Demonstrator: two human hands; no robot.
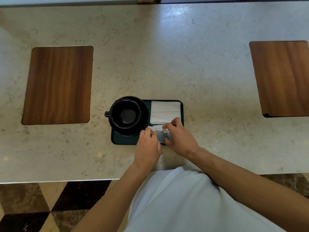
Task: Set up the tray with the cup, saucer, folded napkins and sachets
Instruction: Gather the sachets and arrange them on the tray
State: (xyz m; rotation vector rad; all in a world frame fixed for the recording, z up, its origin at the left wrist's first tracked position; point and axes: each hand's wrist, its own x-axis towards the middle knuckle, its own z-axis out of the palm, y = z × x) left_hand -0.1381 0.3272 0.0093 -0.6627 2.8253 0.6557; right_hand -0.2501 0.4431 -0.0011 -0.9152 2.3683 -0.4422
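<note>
At centre frame a black cup [125, 113] sits on a black saucer [143, 114], on a dark green tray [123, 139] with white napkins [165, 112] and white-and-grey printed sachets [159, 133]. The table [167, 56] is mottled beige stone with brown wood-grain panels [58, 85] at left and right. The floor [50, 206], lower left, shows brown, black and cream diamonds.

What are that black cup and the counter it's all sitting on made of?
The cup looks like glazed ceramic: its black rim catches a soft sheen, though coated metal can't be ruled out. The counter appears to be polished beige marble or a similar stone, judging by its veining, speckles and the glossy window reflection.
</note>
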